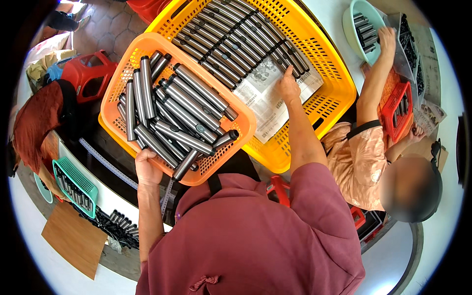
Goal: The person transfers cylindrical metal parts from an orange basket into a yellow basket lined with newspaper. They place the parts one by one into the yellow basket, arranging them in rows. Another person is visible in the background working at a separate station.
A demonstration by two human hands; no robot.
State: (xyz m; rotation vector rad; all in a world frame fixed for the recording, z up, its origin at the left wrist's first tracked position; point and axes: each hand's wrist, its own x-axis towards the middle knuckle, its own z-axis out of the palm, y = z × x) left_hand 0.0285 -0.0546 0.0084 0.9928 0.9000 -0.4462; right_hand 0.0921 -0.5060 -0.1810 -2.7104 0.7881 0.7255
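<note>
Gripping orange crate (123,73) lower edge one-handed with left hand (146,167), right hand (288,86) flat on newspaper (268,93); could tip, spilling rods (187,110).

My left hand (146,167) grips the near rim of the orange basket (114,93) — tilted, heaped with loose steel tubes (189,103). My right hand (289,87) rests on newspaper (265,96) in the yellow crate (334,73) — farther right, tubes in rows.
</note>
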